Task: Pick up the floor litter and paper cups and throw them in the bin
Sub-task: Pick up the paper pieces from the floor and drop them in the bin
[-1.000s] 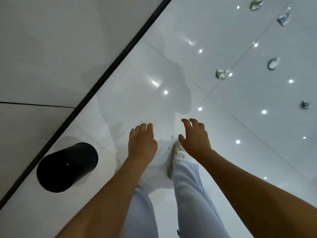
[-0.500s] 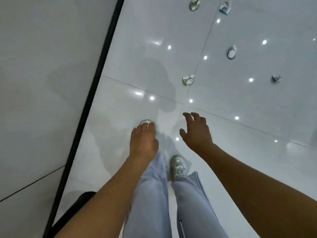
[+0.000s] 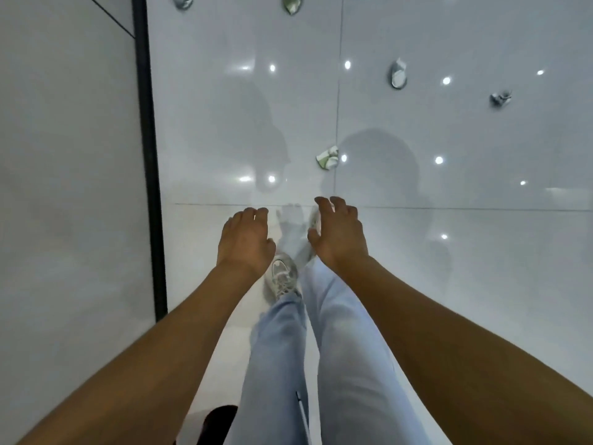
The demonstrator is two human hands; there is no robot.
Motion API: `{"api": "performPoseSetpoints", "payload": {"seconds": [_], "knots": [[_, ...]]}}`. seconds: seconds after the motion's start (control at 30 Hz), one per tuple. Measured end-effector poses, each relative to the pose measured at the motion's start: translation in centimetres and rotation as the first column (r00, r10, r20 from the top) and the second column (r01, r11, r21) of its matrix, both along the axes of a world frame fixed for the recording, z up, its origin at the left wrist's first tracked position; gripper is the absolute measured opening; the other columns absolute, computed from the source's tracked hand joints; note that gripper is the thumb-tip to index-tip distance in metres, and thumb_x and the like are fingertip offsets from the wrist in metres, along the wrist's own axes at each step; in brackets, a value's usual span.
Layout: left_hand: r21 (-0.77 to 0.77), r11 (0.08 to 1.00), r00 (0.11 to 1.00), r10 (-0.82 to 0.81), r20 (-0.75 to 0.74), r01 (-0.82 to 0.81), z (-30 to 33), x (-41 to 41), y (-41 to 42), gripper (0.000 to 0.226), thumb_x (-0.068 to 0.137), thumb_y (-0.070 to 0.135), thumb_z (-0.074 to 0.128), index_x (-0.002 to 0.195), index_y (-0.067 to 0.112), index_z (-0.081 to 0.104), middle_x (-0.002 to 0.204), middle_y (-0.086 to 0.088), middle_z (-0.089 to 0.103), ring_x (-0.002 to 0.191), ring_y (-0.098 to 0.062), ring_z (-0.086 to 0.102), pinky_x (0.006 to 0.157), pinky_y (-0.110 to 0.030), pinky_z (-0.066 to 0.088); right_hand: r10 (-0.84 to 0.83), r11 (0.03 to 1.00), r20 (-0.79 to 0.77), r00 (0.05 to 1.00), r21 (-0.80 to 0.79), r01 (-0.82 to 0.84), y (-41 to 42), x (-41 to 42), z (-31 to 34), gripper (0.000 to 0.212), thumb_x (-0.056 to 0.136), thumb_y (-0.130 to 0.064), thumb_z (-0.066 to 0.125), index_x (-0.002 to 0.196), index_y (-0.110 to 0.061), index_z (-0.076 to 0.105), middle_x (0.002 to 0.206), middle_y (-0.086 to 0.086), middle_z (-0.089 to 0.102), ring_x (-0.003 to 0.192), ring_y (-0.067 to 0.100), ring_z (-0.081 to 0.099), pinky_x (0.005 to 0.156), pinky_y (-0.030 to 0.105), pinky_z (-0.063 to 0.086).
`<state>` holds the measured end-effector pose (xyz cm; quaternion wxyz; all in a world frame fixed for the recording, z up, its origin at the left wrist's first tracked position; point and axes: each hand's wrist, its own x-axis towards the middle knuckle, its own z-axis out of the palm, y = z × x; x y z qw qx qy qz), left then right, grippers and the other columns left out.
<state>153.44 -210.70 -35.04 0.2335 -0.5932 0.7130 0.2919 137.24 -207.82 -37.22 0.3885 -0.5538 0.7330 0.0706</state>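
A glossy white tiled floor [image 3: 449, 284] carries scattered litter: a crushed paper cup [image 3: 328, 157] lies just beside a tile seam, another crushed cup [image 3: 398, 74] and a small crumpled scrap [image 3: 500, 98] lie farther off, and two more crumpled pieces [image 3: 292, 4] [image 3: 183, 0] lie at the far edge.

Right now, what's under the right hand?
Under the right hand: glossy floor and part of a white shoe's toe. The rest is covered. No litter is visible there.
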Motion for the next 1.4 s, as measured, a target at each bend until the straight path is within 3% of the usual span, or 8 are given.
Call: {"api": "performPoseSetpoints", "payload": {"seconds": [0.33, 0.53, 0.9, 1.13, 1.27, 1.4], "knots": [[0.021, 0.999, 0.998, -0.05, -0.033, 0.05, -5.4, -5.3, -9.9, 0.05, 0.092, 0.022, 0.051, 0.139, 0.01, 0.039, 0.132, -0.008, 0.05, 0.12, -0.023, 0.045, 0.101, -0.029, 0.031, -0.11, 0.991, -0.019, 0.994, 0.075, 0.111, -8.9, -5.7, -6.2, 0.054, 0.092, -0.026, 0.053, 0.142, -0.018, 0.033, 0.143, 0.01, 0.038, 0.122, 0.029, 0.042, 0.096, 0.035, 0.041], [-0.004, 0.998, 0.991, -0.069, -0.116, 0.069, -10.2, -7.2, -16.7, 0.047, 0.091, 0.024, 0.054, 0.135, 0.011, 0.043, 0.131, -0.008, 0.051, 0.12, -0.024, 0.046, 0.102, -0.031, 0.034, -0.24, 0.965, -0.043, 0.97, 0.101, 0.243, -13.2, -7.2, -11.6, 0.057, 0.091, -0.026, 0.056, 0.143, -0.016, 0.033, 0.143, 0.01, 0.037, 0.122, 0.031, 0.041, 0.095, 0.039, 0.041], [-0.004, 0.957, 0.95, -0.29, -0.119, 0.291, -27.9, -7.3, -24.6, 0.051, 0.089, 0.019, 0.055, 0.137, 0.008, 0.042, 0.129, -0.013, 0.051, 0.117, -0.029, 0.047, 0.098, -0.034, 0.035, -0.45, 0.872, -0.113, 0.886, 0.157, 0.463, -16.0, -7.8, -32.3, 0.069, 0.087, -0.027, 0.063, 0.145, -0.013, 0.028, 0.147, 0.014, 0.03, 0.127, 0.035, 0.036, 0.099, 0.041, 0.039], [0.05, 0.952, 0.941, -0.288, -0.179, 0.301, -37.7, -7.2, -24.0, 0.053, 0.091, 0.02, 0.054, 0.141, 0.012, 0.038, 0.138, -0.01, 0.046, 0.124, -0.025, 0.043, 0.1, -0.032, 0.036, -0.497, 0.848, -0.125, 0.859, 0.142, 0.511, -15.3, -6.0, -42.9, 0.104, 0.076, -0.025, 0.078, 0.151, -0.011, 0.007, 0.149, 0.013, 0.023, 0.13, 0.034, 0.033, 0.104, 0.043, 0.039], [0.075, 0.954, 0.939, -0.268, -0.213, 0.29, -40.1, -7.1, -23.1, 0.052, 0.091, 0.018, 0.053, 0.141, 0.012, 0.038, 0.138, -0.008, 0.046, 0.125, -0.023, 0.041, 0.1, -0.03, 0.034, -0.542, 0.832, -0.193, 0.818, 0.011, 0.554, -14.5, -4.9, -45.4, 0.095, 0.078, -0.02, 0.076, 0.15, -0.009, 0.015, 0.144, 0.015, 0.028, 0.127, 0.033, 0.033, 0.1, 0.041, 0.042], [0.083, 0.945, 0.929, -0.293, -0.225, 0.318, -39.5, -7.3, -22.7, 0.051, 0.09, 0.016, 0.053, 0.139, 0.012, 0.039, 0.134, -0.008, 0.048, 0.12, -0.023, 0.043, 0.096, -0.029, 0.035, -0.562, 0.824, -0.143, 0.815, -0.009, 0.566, -14.6, -4.5, -44.6, 0.082, 0.078, -0.018, 0.075, 0.143, -0.012, 0.027, 0.136, 0.013, 0.036, 0.122, 0.03, 0.036, 0.094, 0.042, 0.048]]}}
